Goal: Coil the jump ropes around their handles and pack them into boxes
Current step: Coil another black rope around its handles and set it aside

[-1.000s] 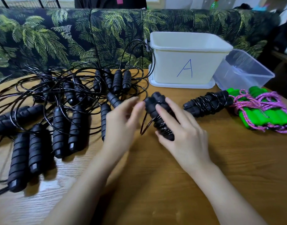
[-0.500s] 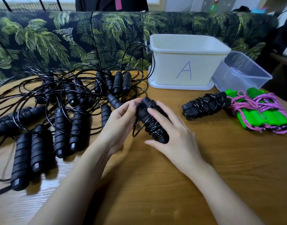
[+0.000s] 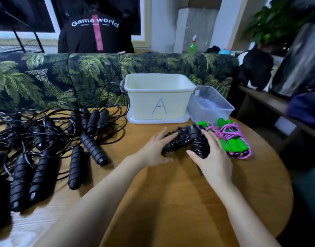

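Two black jump ropes lie coiled around their handles side by side on the wooden table [image 3: 171, 202], just in front of the boxes. My left hand [image 3: 153, 150] grips the left coiled black bundle [image 3: 180, 138], fingers over it and thumb under. My right hand [image 3: 213, 157] grips the right coiled black bundle [image 3: 198, 146], which stands more upright and touches the left one. Behind them stands the white box marked A [image 3: 144, 107], and nothing shows inside it from here. A clear plastic box [image 3: 217, 107] sits to its right.
Green-handled ropes wound with pink cord [image 3: 232, 141] lie right beside my right hand. Several uncoiled black ropes [image 3: 46, 139] with tangled cords cover the table's left half. A leaf-patterned sofa runs behind the table. The table's rounded edge falls away at the right.
Both hands have moved right, carrying the freshly coiled bundle over to the earlier coiled one by the green ropes. My left hand now holds that earlier bundle. The view has tilted up.
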`<move>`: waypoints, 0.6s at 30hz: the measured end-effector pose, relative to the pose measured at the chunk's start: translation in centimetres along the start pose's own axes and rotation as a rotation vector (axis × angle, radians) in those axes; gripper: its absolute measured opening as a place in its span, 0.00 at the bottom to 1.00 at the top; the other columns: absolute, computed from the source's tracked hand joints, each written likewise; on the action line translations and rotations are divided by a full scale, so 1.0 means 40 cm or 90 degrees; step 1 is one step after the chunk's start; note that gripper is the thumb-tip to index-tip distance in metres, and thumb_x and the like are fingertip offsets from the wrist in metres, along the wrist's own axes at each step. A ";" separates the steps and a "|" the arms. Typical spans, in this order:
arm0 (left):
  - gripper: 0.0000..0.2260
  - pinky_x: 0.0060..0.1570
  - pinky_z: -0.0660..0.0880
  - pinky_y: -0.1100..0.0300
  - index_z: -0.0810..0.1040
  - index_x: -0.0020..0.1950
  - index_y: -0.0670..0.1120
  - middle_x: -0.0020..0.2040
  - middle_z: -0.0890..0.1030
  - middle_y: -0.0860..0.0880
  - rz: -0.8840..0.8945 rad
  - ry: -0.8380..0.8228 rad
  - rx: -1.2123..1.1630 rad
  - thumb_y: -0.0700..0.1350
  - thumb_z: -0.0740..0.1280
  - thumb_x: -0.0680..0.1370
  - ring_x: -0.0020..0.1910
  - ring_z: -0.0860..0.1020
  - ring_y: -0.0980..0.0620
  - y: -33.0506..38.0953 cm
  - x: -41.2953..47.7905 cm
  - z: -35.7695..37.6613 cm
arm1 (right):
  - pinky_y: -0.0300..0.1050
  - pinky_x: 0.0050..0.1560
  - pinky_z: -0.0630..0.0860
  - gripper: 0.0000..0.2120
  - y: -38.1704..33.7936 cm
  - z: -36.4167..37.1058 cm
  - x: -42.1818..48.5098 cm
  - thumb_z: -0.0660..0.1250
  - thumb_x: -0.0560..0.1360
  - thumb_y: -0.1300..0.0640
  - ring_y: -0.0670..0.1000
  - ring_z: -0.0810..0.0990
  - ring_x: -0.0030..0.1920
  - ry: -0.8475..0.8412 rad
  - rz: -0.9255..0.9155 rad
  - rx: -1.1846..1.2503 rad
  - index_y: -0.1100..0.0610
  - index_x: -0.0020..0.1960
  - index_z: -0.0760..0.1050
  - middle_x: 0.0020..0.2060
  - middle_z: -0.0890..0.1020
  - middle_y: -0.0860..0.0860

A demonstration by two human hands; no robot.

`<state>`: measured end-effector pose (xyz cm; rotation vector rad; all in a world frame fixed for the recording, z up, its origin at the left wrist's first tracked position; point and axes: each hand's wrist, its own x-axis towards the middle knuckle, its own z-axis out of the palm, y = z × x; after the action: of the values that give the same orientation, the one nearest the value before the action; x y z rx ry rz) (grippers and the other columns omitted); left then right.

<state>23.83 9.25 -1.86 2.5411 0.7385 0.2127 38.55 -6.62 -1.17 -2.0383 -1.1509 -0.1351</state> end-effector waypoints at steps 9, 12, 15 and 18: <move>0.38 0.63 0.70 0.50 0.47 0.81 0.56 0.75 0.61 0.44 -0.213 0.205 0.223 0.57 0.67 0.78 0.67 0.68 0.42 0.008 -0.062 0.053 | 0.49 0.55 0.75 0.37 -0.024 0.046 0.062 0.70 0.72 0.37 0.54 0.75 0.67 -0.043 -0.049 -0.116 0.43 0.76 0.61 0.78 0.60 0.42; 0.42 0.65 0.70 0.49 0.50 0.80 0.58 0.75 0.59 0.44 -0.205 0.193 0.125 0.61 0.71 0.74 0.71 0.65 0.42 0.011 -0.089 0.045 | 0.55 0.69 0.69 0.37 -0.043 0.095 0.111 0.70 0.74 0.38 0.59 0.71 0.70 -0.067 -0.076 -0.148 0.48 0.77 0.61 0.78 0.63 0.49; 0.40 0.72 0.62 0.50 0.55 0.79 0.59 0.79 0.53 0.42 -0.168 0.190 0.000 0.58 0.73 0.73 0.75 0.60 0.41 0.008 -0.083 0.044 | 0.58 0.78 0.50 0.39 -0.033 0.131 0.146 0.59 0.78 0.35 0.60 0.53 0.79 -0.159 -0.069 -0.286 0.54 0.80 0.51 0.79 0.58 0.57; 0.39 0.74 0.58 0.52 0.59 0.78 0.59 0.80 0.55 0.43 -0.147 0.223 -0.129 0.54 0.75 0.72 0.78 0.56 0.44 0.003 -0.076 0.053 | 0.62 0.76 0.37 0.41 -0.009 0.125 0.148 0.47 0.79 0.32 0.62 0.39 0.79 -0.179 -0.093 -0.356 0.58 0.81 0.43 0.80 0.49 0.59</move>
<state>21.90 6.66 -3.71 2.2281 1.0756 0.6313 40.43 0.86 -1.86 -2.5142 -1.5708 -0.2746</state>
